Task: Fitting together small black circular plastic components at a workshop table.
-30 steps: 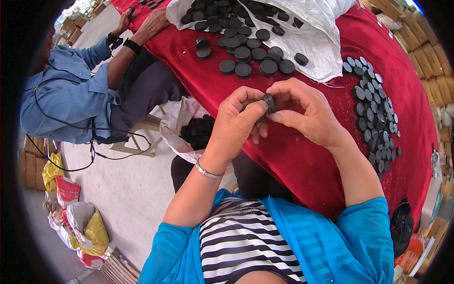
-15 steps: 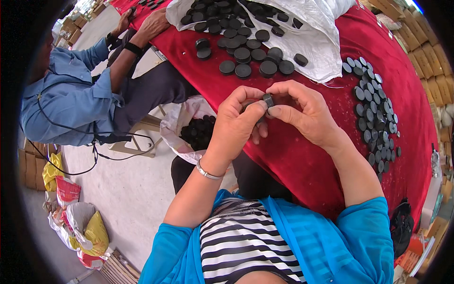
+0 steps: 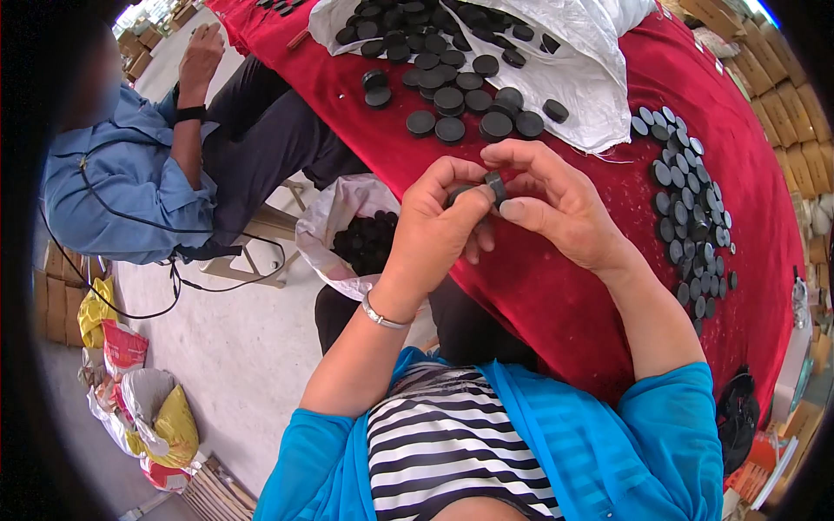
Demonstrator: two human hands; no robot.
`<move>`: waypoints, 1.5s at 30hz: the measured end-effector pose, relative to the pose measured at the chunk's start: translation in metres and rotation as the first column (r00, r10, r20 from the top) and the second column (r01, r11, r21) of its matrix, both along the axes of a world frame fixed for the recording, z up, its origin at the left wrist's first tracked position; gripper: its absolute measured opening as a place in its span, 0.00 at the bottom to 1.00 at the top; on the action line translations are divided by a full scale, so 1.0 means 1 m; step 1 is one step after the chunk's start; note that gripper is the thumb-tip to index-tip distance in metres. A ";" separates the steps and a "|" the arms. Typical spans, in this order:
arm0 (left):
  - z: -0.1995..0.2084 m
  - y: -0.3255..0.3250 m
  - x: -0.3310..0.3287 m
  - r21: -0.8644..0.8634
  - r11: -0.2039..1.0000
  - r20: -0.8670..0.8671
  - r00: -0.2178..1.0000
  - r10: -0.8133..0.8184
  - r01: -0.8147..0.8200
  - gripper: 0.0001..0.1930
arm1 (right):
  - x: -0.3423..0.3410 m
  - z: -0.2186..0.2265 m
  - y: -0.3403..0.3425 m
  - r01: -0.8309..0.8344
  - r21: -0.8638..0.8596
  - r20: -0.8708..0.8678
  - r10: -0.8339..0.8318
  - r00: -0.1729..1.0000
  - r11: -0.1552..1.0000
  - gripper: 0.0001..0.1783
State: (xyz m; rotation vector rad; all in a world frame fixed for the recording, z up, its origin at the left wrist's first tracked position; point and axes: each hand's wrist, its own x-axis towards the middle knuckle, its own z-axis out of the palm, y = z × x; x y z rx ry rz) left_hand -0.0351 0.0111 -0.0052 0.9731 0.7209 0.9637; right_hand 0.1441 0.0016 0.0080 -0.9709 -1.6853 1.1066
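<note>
Black disc at mid-view, in the air between the hands, edge roughly toward the camera, over the near side of a counter draped in red cloth. Left hand: grip pinching the disc, thumb along its side; a second dark round piece shows partly behind the thumb. Right hand: thumb and forefinger parted around the disc, thumb tip right beside it; cannot tell whether this grip bears on it. Silvery bracelet on left wrist.

Beyond the hands, loose black discs lie on the cloth, some stacked, more heaped on a white sack. To the right, a long spread of grey-faced discs, partly overlapping. Below the counter's left edge, an open white bag holding black pieces. At left, a co-worker in a blue shirt, one hand raised near the counter.
</note>
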 end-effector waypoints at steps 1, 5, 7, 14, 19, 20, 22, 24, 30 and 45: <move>0.001 -0.001 0.001 0.045 0.999 -0.025 1.000 -0.002 0.003 0.09 | 0.000 -0.001 0.000 0.030 -0.047 -0.007 -0.030 1.000 0.998 0.25; 0.003 0.004 -0.005 0.013 1.000 -0.036 0.999 -0.012 0.012 0.09 | 0.003 -0.004 0.004 0.065 0.030 0.099 -0.068 0.993 0.997 0.25; 0.004 0.006 -0.007 -0.038 0.999 0.127 0.991 0.032 -0.027 0.08 | 0.008 -0.006 0.009 0.149 0.191 0.237 -0.193 0.952 0.970 0.22; 0.000 0.002 -0.006 -0.060 0.998 0.185 0.983 0.000 0.011 0.11 | 0.006 -0.020 0.011 0.183 -0.067 -0.052 -0.186 0.981 0.981 0.16; 0.002 0.001 -0.004 -0.065 0.998 0.168 0.986 -0.009 0.020 0.11 | 0.009 -0.010 0.009 0.184 -0.046 0.040 -0.182 0.982 0.982 0.16; 0.002 0.002 -0.003 -0.063 0.998 0.167 0.986 -0.011 0.022 0.11 | 0.010 -0.009 0.009 0.144 -0.123 -0.047 -0.151 0.987 0.982 0.17; -0.001 0.002 -0.001 -0.027 1.000 0.081 0.997 0.007 -0.005 0.11 | 0.009 -0.005 0.005 0.104 -0.197 -0.133 -0.131 0.982 0.975 0.19; -0.001 0.000 0.001 0.010 1.000 0.023 1.000 0.003 -0.003 0.10 | 0.002 0.000 0.000 0.021 -0.220 -0.194 -0.065 0.979 0.975 0.22; 0.000 0.004 -0.005 -0.004 0.999 0.070 0.997 0.034 -0.033 0.09 | 0.007 -0.008 0.005 0.106 -0.010 0.158 -0.103 0.982 0.994 0.23; 0.001 0.001 -0.003 -0.034 0.999 0.062 0.998 0.004 -0.002 0.09 | 0.001 0.006 0.000 0.009 0.374 0.259 -0.114 0.959 0.927 0.20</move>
